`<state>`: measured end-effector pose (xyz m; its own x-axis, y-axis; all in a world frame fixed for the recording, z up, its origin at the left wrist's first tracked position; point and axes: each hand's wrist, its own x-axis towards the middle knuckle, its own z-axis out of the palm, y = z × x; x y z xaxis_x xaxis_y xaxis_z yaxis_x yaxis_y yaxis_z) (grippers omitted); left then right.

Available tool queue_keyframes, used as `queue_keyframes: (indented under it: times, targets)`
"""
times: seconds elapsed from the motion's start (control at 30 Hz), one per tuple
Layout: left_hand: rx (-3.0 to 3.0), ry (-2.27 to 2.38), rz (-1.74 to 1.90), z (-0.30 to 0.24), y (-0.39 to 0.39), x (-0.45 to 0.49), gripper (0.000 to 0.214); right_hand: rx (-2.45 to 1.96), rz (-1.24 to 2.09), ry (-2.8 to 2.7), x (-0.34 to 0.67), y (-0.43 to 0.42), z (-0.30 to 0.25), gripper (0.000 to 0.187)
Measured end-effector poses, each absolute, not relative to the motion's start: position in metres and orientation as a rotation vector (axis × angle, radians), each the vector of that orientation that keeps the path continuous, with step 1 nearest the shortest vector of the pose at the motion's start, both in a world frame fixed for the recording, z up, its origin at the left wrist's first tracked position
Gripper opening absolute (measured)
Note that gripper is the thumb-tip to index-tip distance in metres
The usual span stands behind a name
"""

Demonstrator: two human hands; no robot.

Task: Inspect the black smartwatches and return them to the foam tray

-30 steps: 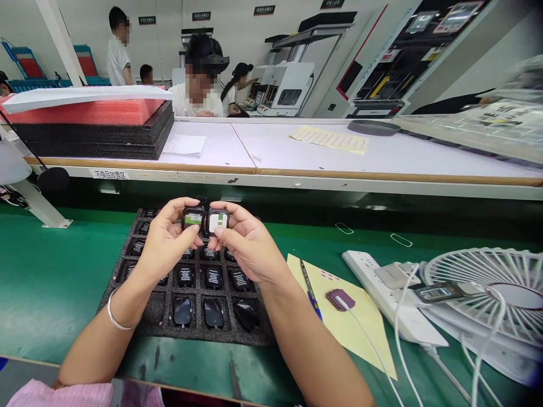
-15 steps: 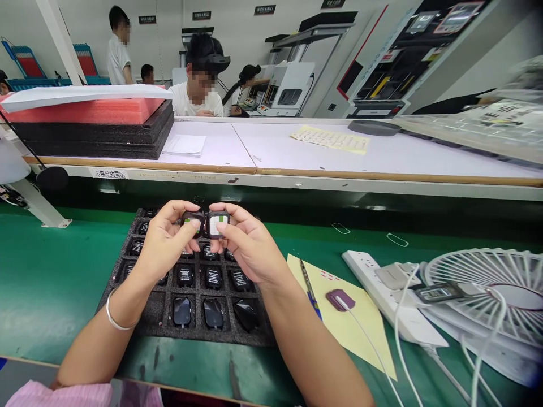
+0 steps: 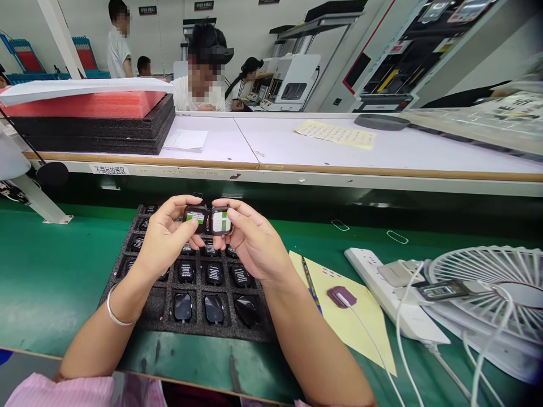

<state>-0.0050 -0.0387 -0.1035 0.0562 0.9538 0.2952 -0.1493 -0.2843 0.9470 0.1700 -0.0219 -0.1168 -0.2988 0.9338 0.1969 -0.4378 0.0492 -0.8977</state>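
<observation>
My left hand (image 3: 167, 237) pinches a small black square module with a green and white label (image 3: 195, 217). Beside it, my right hand (image 3: 250, 240) grips a second module of the same kind (image 3: 221, 221). The two modules sit side by side, nearly touching, face up above a black foam tray (image 3: 146, 316). The tray lies on the green mat and carries rows of similar black modules (image 3: 214, 274) in its pockets. A silver bangle (image 3: 113, 308) circles my left wrist.
A yellow sheet (image 3: 360, 330) with a purple pad (image 3: 341, 295) on a white cable lies right of the tray. A white power strip (image 3: 392, 297) and a white fan (image 3: 492, 288) sit at the right. Behind, a white bench holds stacked foam (image 3: 97, 121); people work beyond it.
Both hands stay raised over the tray with the modules. The left module has tipped back face up, so its label shows fully again. The camera has dipped slightly.
</observation>
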Motion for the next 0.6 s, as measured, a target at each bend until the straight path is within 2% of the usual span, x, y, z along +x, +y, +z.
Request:
queue_keyframes:
  times: [0.3,0.43,0.6]
  targets:
    - [1.34,0.887,1.419,-0.1062,-0.0384,-0.0061,0.027,-0.615,1.493,-1.232,0.1696,-0.0219,-0.1213,0.035]
    - [1.37,0.922,1.434,-0.106,-0.0376,-0.0038,0.03,-0.617,1.469,-1.272,0.1692,-0.023,-0.1219,0.035]
    - [1.444,0.892,1.465,-0.1064,-0.0365,-0.0029,0.038,-0.614,1.449,-1.274,0.1684,-0.0254,-0.1189,0.044]
